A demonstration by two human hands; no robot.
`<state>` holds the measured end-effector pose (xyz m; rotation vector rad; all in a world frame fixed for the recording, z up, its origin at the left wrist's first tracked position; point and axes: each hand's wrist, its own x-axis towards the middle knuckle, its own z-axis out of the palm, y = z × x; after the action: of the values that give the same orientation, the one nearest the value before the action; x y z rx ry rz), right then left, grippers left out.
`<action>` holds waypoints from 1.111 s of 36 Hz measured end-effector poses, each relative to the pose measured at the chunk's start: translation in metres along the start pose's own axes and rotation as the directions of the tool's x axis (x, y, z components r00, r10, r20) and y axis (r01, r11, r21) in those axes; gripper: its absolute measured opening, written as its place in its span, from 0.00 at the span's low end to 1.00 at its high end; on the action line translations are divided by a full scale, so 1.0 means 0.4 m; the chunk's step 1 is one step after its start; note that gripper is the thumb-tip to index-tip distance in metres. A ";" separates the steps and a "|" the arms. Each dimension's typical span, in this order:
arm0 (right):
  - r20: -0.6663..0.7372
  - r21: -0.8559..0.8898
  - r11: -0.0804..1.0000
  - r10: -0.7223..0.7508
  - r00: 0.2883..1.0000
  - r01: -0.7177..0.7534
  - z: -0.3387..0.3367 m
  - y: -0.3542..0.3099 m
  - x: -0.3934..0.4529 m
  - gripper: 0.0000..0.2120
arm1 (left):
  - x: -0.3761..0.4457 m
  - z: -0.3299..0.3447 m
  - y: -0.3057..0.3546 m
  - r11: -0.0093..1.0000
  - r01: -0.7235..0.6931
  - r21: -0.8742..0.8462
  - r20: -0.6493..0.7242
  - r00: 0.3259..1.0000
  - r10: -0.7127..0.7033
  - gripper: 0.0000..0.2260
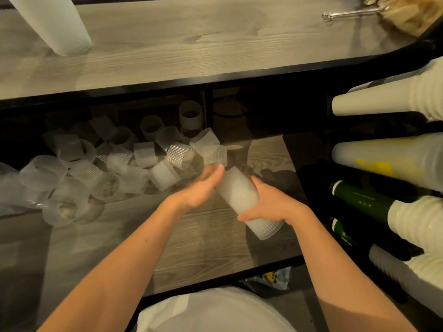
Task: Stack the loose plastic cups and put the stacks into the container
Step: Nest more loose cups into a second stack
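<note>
The left hand (pixel 203 185) is smeared by motion blur, so its fingertips cannot be made out. The tall frosted cup stack (pixel 64 25) on the upper wooden bench (pixel 191 44) is cut off by the top edge. The shelf's dark rear recess (pixel 263 111) is too dim to be read.

Two hands: left hand (pixel 203 185), right hand (pixel 268 202), sharing one stack of cups (pixel 242 197). Loose cups (pixel 143 154) on the lower shelf (pixel 203 236): well over a dozen, exact count unclear. Another stack (pixel 55 22) up top; two green bottles (pixel 359 197) at right.
</note>
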<state>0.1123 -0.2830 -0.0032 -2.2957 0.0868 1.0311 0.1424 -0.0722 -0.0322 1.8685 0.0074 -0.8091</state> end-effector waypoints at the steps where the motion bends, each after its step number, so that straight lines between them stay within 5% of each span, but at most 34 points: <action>1: -0.012 0.015 1.000 0.014 1.000 -0.014 -0.002 0.002 -0.001 0.60 | 0.012 0.004 -0.007 0.997 -0.022 -0.070 -0.208 0.978 0.007 0.27; 3: -0.041 0.026 0.999 0.040 0.998 -0.039 -0.004 0.010 0.000 0.60 | 0.051 0.007 -0.020 0.997 -0.030 -0.066 -0.575 0.818 -0.014 0.26; 5: -0.059 0.034 0.997 0.073 0.996 -0.071 -0.002 0.017 0.003 0.60 | 0.082 0.017 -0.029 0.995 0.099 0.024 -0.629 0.775 -0.062 0.34; 8: -0.069 0.050 0.995 0.088 0.994 -0.085 0.003 0.020 0.009 0.60 | 0.114 0.033 -0.041 0.954 0.226 0.197 -0.567 0.820 -0.077 0.41; 17: -0.056 0.065 0.993 0.100 0.993 -0.096 0.009 0.023 0.024 0.59 | 0.079 0.038 -0.061 0.895 0.150 0.419 -0.407 0.913 0.037 0.25; 22: -0.061 0.067 0.992 0.108 0.992 -0.104 0.014 0.014 0.036 0.59 | 0.056 0.035 -0.083 0.923 0.083 0.375 -0.341 0.938 0.055 0.32; 28: -0.036 0.070 0.996 0.051 0.998 -0.048 0.008 0.004 0.035 0.58 | -0.007 -0.026 -0.096 0.994 -0.023 -0.103 -0.323 0.946 -0.012 0.30; 33: 0.104 -0.048 0.997 -0.061 0.993 0.066 -0.003 -0.021 0.022 0.59 | -0.036 -0.045 -0.074 0.962 -0.121 -0.245 -0.266 0.963 0.053 0.28; 40: 0.101 -0.148 0.985 -0.075 0.992 0.089 0.004 -0.035 0.030 0.60 | -0.029 -0.001 -0.030 0.993 -0.108 0.046 -0.033 0.993 0.109 0.23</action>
<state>0.1240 -0.2686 -0.0053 -2.3597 -0.1288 1.1363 0.1293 -0.0622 -0.0359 1.9075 -0.0902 -0.7066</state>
